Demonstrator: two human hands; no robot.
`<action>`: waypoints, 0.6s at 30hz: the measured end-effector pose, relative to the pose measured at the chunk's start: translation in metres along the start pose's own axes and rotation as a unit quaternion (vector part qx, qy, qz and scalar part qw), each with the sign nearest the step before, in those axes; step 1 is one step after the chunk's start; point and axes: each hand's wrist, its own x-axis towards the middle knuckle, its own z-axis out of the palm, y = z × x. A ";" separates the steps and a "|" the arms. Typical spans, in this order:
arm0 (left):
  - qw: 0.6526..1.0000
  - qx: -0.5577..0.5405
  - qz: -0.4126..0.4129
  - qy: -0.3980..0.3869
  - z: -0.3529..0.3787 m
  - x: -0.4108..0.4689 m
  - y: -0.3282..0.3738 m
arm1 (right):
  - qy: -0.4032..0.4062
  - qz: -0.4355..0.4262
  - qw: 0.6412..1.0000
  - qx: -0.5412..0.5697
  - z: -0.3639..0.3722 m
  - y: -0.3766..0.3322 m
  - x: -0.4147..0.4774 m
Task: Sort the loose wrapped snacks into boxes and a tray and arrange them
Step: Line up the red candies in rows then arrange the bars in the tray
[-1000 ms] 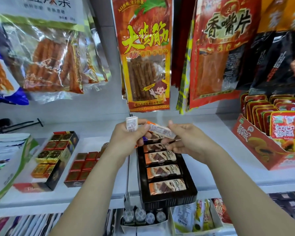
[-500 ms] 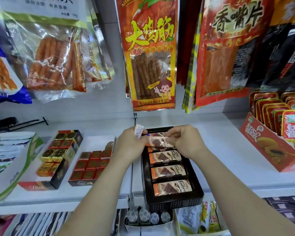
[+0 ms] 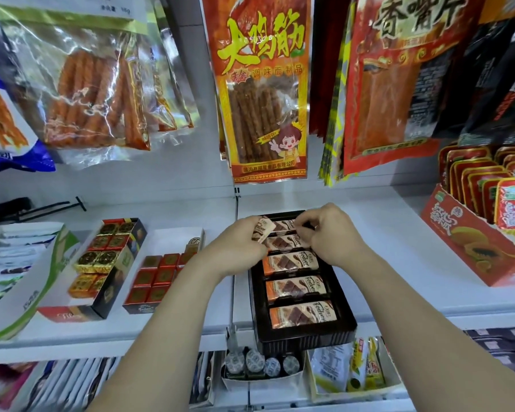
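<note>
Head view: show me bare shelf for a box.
Widest bare patch: white shelf between the black tray and the red display box. A narrow strip runs behind the gold chocolate box. Left of the tray is crowded.

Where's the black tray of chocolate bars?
Head view, middle: the black tray sits on the shelf, right of the red-squares box; the left hand and right hand hold a bar over its far end.

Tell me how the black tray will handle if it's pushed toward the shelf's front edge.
The black tray already seems to overhang the shelf front, so it could tip off. Its thin walls probably flex. Wrapped bars lie loose in it, so they'd likely slide.
</note>
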 end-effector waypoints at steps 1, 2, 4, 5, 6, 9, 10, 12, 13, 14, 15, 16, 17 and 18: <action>1.000 0.017 0.020 -0.017 -0.001 -0.002 0.000 | -0.006 0.012 0.999 0.050 -0.009 -0.005 -0.003; 0.998 0.046 0.040 -0.030 -0.001 -0.004 -0.001 | -0.031 0.031 0.993 0.113 -0.019 -0.011 -0.008; 0.989 0.117 0.080 -0.046 0.005 -0.010 0.001 | -0.132 0.069 0.966 0.210 -0.038 -0.023 -0.021; 0.985 0.137 0.095 -0.051 0.009 -0.013 0.003 | -0.180 0.075 0.954 0.227 -0.043 -0.027 -0.027; 0.982 0.145 0.108 -0.053 0.013 -0.014 0.004 | -0.207 0.076 0.947 0.231 -0.044 -0.027 -0.031; 0.987 0.100 0.108 -0.057 0.019 -0.018 0.005 | -0.199 0.088 0.952 0.213 -0.042 -0.025 -0.036; 0.991 0.072 0.093 -0.058 0.017 -0.019 0.004 | -0.190 0.092 0.955 0.206 -0.042 -0.023 -0.037; 0.995 0.040 0.066 -0.061 0.011 -0.021 0.000 | -0.177 0.095 0.958 0.205 -0.045 -0.018 -0.039; 0.996 0.030 0.056 -0.068 0.007 -0.023 -0.002 | -0.170 0.096 0.958 0.209 -0.046 -0.016 -0.041; 0.996 0.020 0.048 -0.075 0.003 -0.025 -0.004 | -0.162 0.094 0.961 0.205 -0.046 -0.013 -0.042; 0.996 0.012 0.040 -0.079 -0.001 -0.027 -0.006 | -0.154 0.090 0.965 0.193 -0.046 -0.011 -0.042; 0.996 0.006 0.032 -0.077 -0.004 -0.028 -0.009 | -0.148 0.086 0.969 0.178 -0.045 -0.008 -0.042; 0.997 0.001 0.025 -0.069 -0.007 -0.029 -0.012 | -0.147 0.084 0.971 0.166 -0.045 -0.006 -0.043; 0.998 -0.005 0.019 -0.056 -0.008 -0.029 -0.015 | -0.148 0.085 0.973 0.158 -0.044 -0.004 -0.044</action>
